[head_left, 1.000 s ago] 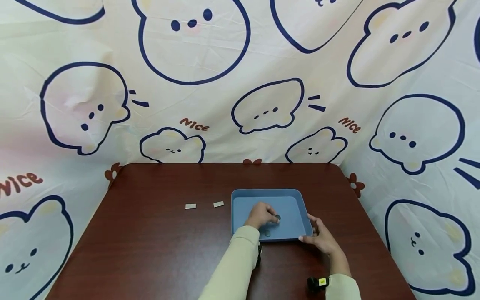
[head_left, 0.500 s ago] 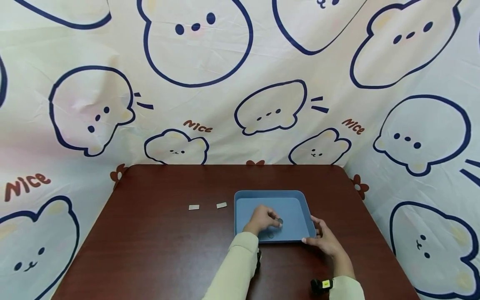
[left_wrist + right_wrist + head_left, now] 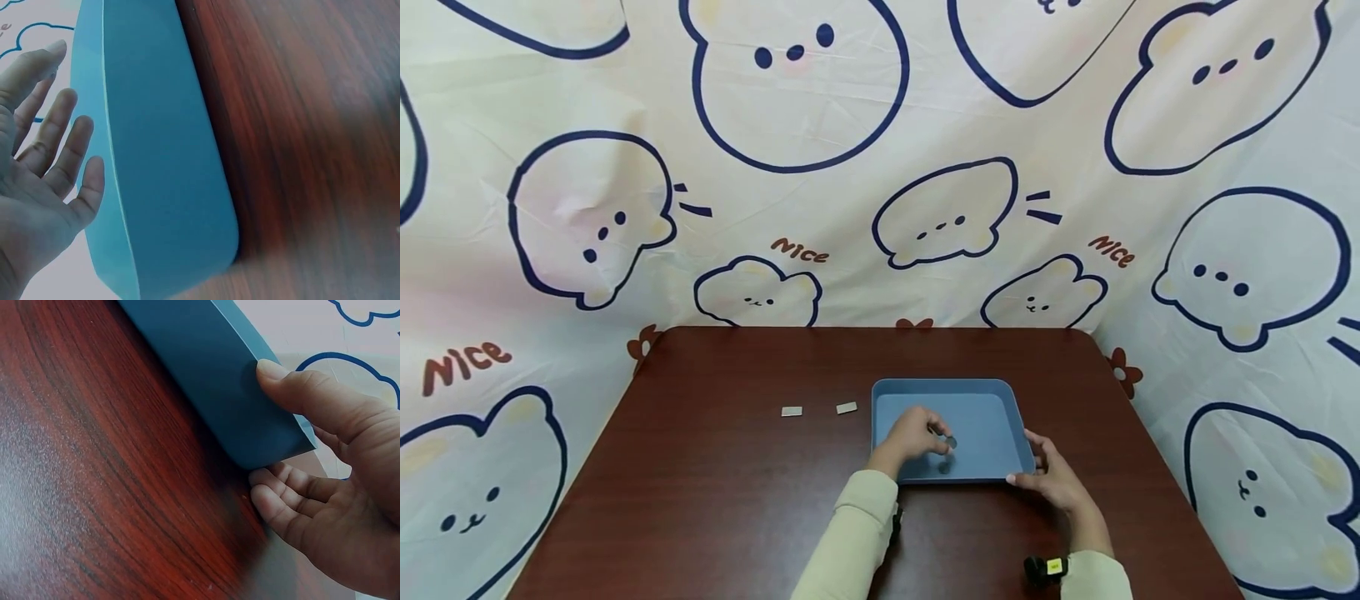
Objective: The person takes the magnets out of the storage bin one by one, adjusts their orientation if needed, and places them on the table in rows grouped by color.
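Across the brown worktop (image 3: pixel 715 500), a blue tray (image 3: pixel 992 417) is held at its four o'clock corner.
The right hand (image 3: pixel 1054 479) grips it there, probably to prevent sliding; the left hand (image 3: pixel 913 433) hangs over the tray's middle. Two pale pieces (image 3: pixel 792 412) (image 3: pixel 846 407) lie toward nine o'clock. Smallest, a dark disc (image 3: pixel 952 442) is pinched in the left hand; another disc (image 3: pixel 944 468) lies inside at six.

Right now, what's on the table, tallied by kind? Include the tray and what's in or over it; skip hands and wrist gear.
Blue tray: 1
Small pale pieces: 2
Small dark pieces: 2
Visible total: 5; the left hand may hide more.
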Demonstrator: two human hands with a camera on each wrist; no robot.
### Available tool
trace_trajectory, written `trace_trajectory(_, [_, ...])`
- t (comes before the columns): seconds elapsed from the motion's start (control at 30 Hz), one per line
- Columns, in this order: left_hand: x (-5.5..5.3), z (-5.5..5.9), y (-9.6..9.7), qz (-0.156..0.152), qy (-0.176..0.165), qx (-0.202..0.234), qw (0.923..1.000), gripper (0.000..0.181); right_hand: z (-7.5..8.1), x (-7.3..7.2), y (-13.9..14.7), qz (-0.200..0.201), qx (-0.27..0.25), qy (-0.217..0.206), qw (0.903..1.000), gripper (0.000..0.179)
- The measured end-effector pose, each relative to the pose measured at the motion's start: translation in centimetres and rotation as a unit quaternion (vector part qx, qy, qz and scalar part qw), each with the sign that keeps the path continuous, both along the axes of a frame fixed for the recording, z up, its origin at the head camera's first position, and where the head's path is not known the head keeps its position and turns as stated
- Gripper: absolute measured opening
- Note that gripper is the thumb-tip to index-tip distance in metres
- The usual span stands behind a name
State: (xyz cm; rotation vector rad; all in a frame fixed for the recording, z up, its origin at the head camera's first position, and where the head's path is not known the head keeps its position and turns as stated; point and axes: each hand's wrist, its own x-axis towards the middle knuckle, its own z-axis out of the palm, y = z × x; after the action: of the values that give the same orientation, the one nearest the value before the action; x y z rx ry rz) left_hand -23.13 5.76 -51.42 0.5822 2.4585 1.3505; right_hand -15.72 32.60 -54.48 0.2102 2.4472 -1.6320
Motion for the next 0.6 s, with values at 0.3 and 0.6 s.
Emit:
trace_trajectory(0.3, [0.8, 0.6, -1.6, -0.001, 0.025, 0.009, 0.9996, 0.014, 0.6, 0.1, -0.3, 0.0, 0.002, 0.0, 1.0, 0.093])
trace_trajectory(0.6, [1.3, 1.1, -3.4, 0.003, 0.047, 0.013, 0.9988, 0.013, 0.1, 0.1, -0.2, -0.003, 0.014, -0.001, 0.9999, 0.093])
